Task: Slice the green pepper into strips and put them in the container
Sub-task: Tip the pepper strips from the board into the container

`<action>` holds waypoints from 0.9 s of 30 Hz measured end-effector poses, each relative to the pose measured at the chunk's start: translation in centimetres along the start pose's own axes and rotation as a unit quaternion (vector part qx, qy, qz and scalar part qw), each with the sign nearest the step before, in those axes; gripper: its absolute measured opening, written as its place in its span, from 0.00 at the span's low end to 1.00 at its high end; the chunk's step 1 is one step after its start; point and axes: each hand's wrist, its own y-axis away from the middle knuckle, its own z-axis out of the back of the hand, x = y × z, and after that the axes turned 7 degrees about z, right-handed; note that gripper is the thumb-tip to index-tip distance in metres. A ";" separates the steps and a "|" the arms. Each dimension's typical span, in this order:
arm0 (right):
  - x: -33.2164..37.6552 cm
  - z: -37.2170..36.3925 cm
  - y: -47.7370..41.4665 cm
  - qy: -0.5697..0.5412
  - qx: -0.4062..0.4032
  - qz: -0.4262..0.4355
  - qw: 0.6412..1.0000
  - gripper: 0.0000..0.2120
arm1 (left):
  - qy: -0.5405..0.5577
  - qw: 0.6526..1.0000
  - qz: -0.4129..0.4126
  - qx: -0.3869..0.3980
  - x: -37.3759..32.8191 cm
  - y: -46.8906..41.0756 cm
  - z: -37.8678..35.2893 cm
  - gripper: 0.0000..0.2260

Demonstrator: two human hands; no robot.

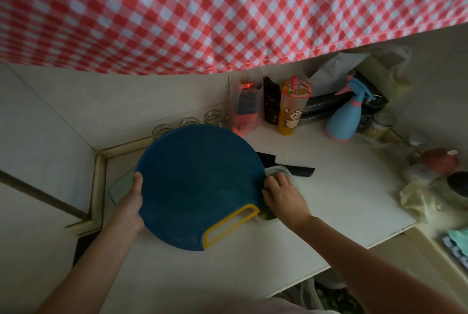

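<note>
A person lifts a round, matte blue plastic cutting board (200, 182) at a tilt over a smooth white counter (342, 199), its oblong handle slot (231, 225) edged in bright yellow. The left hand (131, 202) clasps the board's left rim, thumb laid flat on the upper face and fingers tucked out of sight beneath. The right hand (283, 194) sits at the opposite rim with knuckles up and fingers bent; whether it clutches the edge or merely presses against it cannot be told. Under that hand lies a clear, round-cornered plastic container (282, 169), touching the board's right edge. Dark green pepper pieces (267, 215), blurred, show just below the wrist beside the handle slot. A black knife (302, 170) lies on the counter just beyond the container. Behind hang a red-and-white checked cloth (202, 9), with three small glass jars (190, 122), a printed plastic cup (291, 113) of orange drink and a blue-and-pink spray bottle (344, 121) along the wall.
</note>
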 end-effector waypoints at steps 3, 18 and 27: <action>-0.7 0.3 -0.1 -0.031 0.010 -0.059 0.998 0.13 | -0.019 1.000 -0.002 -0.009 -0.9 0.0 0.8 0.24; -3.4 3.8 0.4 -0.081 0.005 -0.188 0.979 0.25 | 0.006 1.000 -0.020 -0.014 0.2 1.9 7.2 0.27; -1.8 3.2 -0.6 -0.043 0.036 -0.177 0.983 0.27 | -0.007 0.999 0.022 -0.045 3.1 2.6 11.4 0.32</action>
